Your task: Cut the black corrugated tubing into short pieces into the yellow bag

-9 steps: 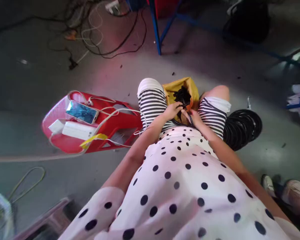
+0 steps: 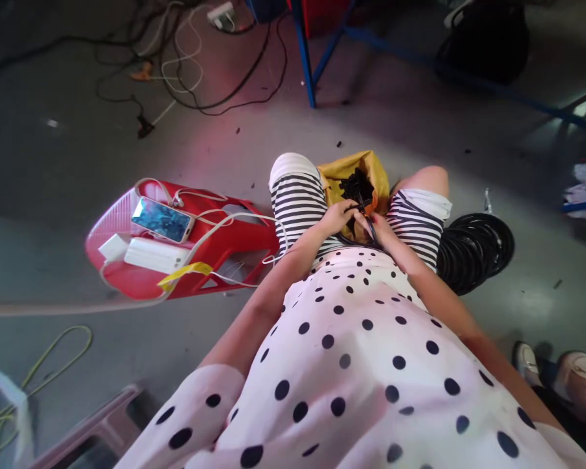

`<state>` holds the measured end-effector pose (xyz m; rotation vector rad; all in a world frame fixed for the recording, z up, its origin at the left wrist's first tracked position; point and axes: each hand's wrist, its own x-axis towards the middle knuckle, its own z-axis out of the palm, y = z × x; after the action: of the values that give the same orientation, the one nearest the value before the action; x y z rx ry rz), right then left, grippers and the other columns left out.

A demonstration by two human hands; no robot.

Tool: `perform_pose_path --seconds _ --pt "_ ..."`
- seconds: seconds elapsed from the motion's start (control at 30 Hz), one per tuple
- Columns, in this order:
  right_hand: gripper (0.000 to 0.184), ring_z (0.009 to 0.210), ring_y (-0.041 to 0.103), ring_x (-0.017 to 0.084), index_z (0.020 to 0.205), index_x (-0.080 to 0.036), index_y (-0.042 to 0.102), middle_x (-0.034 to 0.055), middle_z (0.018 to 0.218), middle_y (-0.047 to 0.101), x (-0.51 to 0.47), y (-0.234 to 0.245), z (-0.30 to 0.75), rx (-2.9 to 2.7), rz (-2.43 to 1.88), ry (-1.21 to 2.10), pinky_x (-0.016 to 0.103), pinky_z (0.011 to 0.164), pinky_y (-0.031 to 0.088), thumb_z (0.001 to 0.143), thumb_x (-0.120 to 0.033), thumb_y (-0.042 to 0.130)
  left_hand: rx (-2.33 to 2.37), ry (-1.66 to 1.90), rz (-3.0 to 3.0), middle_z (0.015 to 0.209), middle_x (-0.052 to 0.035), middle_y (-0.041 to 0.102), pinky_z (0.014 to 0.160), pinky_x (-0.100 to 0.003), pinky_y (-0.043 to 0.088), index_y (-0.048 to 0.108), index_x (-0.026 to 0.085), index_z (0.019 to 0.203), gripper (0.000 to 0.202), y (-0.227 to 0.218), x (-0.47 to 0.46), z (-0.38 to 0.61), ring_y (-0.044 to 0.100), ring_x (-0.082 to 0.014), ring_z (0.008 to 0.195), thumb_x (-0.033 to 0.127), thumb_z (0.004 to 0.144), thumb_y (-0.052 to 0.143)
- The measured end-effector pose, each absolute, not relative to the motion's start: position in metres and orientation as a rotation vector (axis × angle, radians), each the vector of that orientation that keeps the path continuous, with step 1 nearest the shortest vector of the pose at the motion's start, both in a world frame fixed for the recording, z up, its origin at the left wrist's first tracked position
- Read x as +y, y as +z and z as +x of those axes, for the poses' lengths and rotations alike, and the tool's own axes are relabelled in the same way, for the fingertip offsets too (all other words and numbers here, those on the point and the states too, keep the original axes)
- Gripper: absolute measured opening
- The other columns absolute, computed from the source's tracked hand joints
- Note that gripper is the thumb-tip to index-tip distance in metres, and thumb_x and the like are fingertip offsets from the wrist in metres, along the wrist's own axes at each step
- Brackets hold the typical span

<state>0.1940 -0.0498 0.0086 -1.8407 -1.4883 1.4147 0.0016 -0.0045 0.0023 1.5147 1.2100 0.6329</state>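
Head view showed the yellow bag (image 2: 378, 174) standing between my knees, its black bundle (image 2: 355, 185) just beyond both hands. My left hand (image 2: 340, 216) sat nearer the bundle and my right hand (image 2: 383, 230) was close beside it. Both grips were pinched on one black strip (image 2: 370, 229), whose length ran back toward my lap.

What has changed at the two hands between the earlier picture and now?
The right hand edged slightly toward the left hand; both remain closed on a thin black strip over the yellow bag. The red stool with the phone lies unchanged.
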Motion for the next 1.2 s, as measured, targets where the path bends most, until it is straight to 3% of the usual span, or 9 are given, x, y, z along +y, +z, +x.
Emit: perform_pose_path --seconds 0.17,0.3,0.4,0.63,0.7,0.83,0.97,1.07,1.2 --pt "0.074 0.065 0.063 0.024 0.082 -0.028 0.052 0.0037 0.069 0.066 -0.051 0.012 0.193 -1.406 -1.926 1.432 0.037 0.064 0.053 0.083 -0.099 0.073 1.177 0.749 1.347 0.085 -0.0017 0.077 0.096 -0.032 0.061 0.079 0.017 0.102 0.008 0.007 -0.007 0.000 0.075 -0.0189 0.092 0.017 0.100 0.072" --pt "0.076 0.063 0.063 0.023 0.080 -0.028 0.052 0.0025 0.064 0.064 -0.050 0.014 0.192 -1.387 -1.921 1.424 0.035 0.061 0.050 0.079 -0.100 0.076 1.210 0.697 1.194 0.074 0.0015 0.070 0.060 -0.027 0.050 0.078 0.015 0.107 0.010 0.009 -0.007 0.000 0.058 -0.0121 0.058 0.021 0.102 0.072" --pt "0.077 0.062 0.062 0.023 0.078 -0.028 0.052 0.0018 0.061 0.062 -0.050 0.015 0.192 -1.377 -1.915 1.409 0.034 0.058 0.049 0.076 -0.099 0.079 1.212 0.681 1.115 0.069 0.0038 0.063 0.048 -0.026 0.039 0.077 0.015 0.109 0.011 0.012 -0.007 0.001 0.045 -0.0085 0.048 0.022 0.103 0.071" --pt "0.080 0.053 0.054 0.018 0.080 -0.029 0.049 -0.0024 0.058 0.055 -0.050 0.020 0.188 -1.073 -1.843 1.507 0.033 0.050 0.043 0.071 -0.101 0.082 1.168 0.690 0.895 0.064 0.0067 0.049 0.048 -0.021 0.037 0.072 0.016 0.097 0.008 0.023 -0.006 0.002 0.041 -0.0070 0.049 0.020 0.104 0.073" --pt "0.082 0.051 0.053 0.017 0.082 -0.029 0.049 -0.0029 0.060 0.054 -0.050 0.021 0.188 -0.949 -1.794 1.552 0.033 0.049 0.043 0.070 -0.104 0.080 1.126 0.710 0.729 0.069 0.0055 0.053 0.055 -0.020 0.045 0.074 0.017 0.105 0.006 0.027 -0.004 0.000 0.049 -0.0080 0.055 0.018 0.106 0.068" --pt "0.084 0.051 0.051 0.016 0.082 -0.029 0.049 -0.0036 0.061 0.053 -0.049 0.020 0.188 -0.842 -1.737 1.576 0.032 0.048 0.043 0.068 -0.106 0.078 1.055 0.672 0.511 0.085 0.0012 0.069 0.069 -0.026 0.059 0.073 0.024 0.129 0.024 0.035 -0.003 -0.006 0.069 -0.0141 0.072 0.021 0.106 0.069" --pt "0.080 0.051 0.052 0.016 0.085 -0.029 0.049 -0.0042 0.062 0.054 -0.049 0.021 0.189 -0.899 -1.752 1.620 0.031 0.047 0.041 0.072 -0.100 0.084 1.022 0.758 0.408 0.076 0.0024 0.063 0.064 -0.026 0.057 0.067 0.020 0.105 0.004 0.040 -0.003 -0.007 0.059 -0.0120 0.061 0.022 0.108 0.065" --pt "0.075 0.055 0.055 0.016 0.086 -0.028 0.053 -0.0030 0.064 0.058 -0.050 0.023 0.190 -1.031 -1.759 1.627 0.030 0.050 0.043 0.075 -0.094 0.087 1.039 0.803 0.445 0.070 0.0036 0.059 0.053 -0.022 0.045 0.059 0.019 0.091 0.020 0.043 -0.004 -0.003 0.050 -0.0090 0.053 0.019 0.110 0.059" --pt "0.073 0.062 0.059 0.019 0.088 -0.027 0.056 -0.0004 0.069 0.063 -0.050 0.027 0.191 -1.167 -1.801 1.615 0.032 0.056 0.046 0.077 -0.092 0.087 1.110 0.833 0.596 0.065 0.0068 0.059 0.052 -0.019 0.040 0.055 0.021 0.090 0.024 0.043 -0.008 0.002 0.046 -0.0064 0.050 0.020 0.105 0.072"
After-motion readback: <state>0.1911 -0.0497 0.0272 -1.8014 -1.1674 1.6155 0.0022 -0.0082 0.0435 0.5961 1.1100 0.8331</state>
